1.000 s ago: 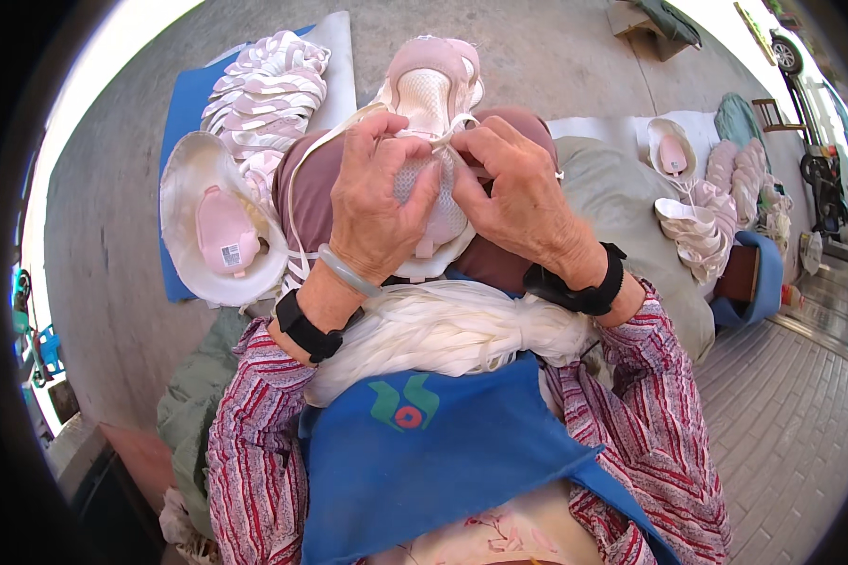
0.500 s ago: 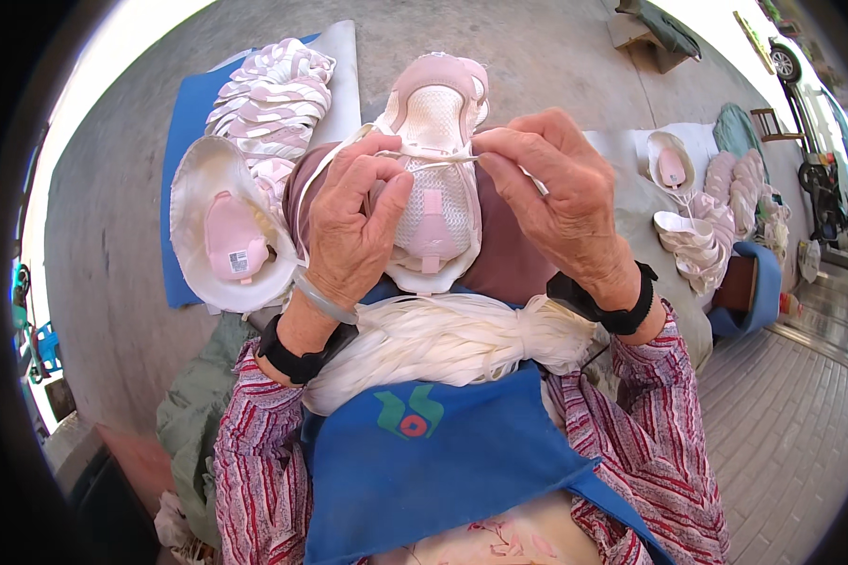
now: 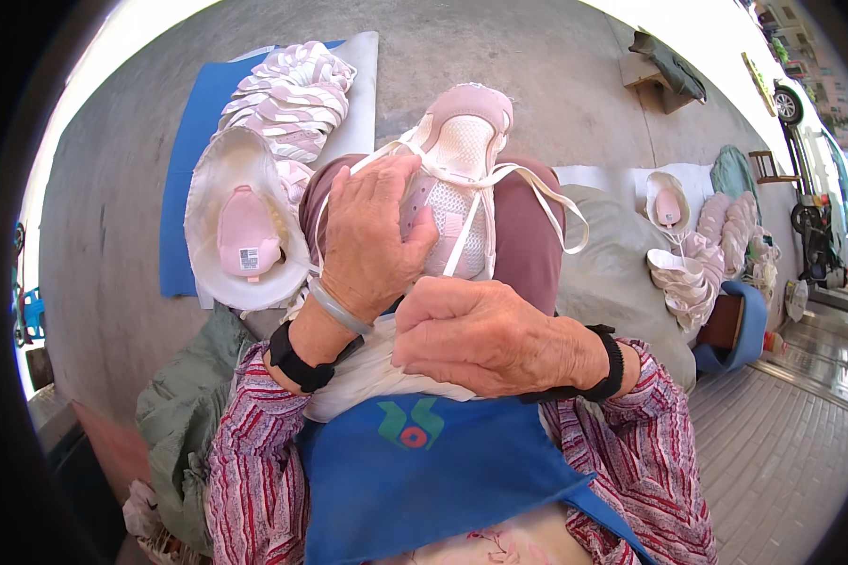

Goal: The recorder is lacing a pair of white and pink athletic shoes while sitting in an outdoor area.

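A pink and white mesh shoe upper (image 3: 466,141) rests on my lap between my knees, toe side hard to tell. Against its left side lies my left hand (image 3: 375,226), fingers and thumb closed on the edge. My right hand (image 3: 490,334) is a fist below the upper. A white shoelace (image 3: 462,235) runs taut from the upper down to that fist, so the fingers grip it. Another length of the lace loops out over my right knee. Behind my hands, a bundle of white laces (image 3: 349,386) lies on my lap, partly hidden, above my blue apron (image 3: 415,490).
At left, a stack of shoe uppers (image 3: 287,99) lies on a blue sheet (image 3: 184,179), with one upper (image 3: 250,231) open nearer me. More uppers (image 3: 711,235) lie at right beside a blue rounded container (image 3: 746,330). A low wooden stool (image 3: 773,168) stands farther back.
My right hand has come down toward my lap, drawing the lace with it. My left hand has moved from the lace onto the upper's side. The view has shifted slightly.
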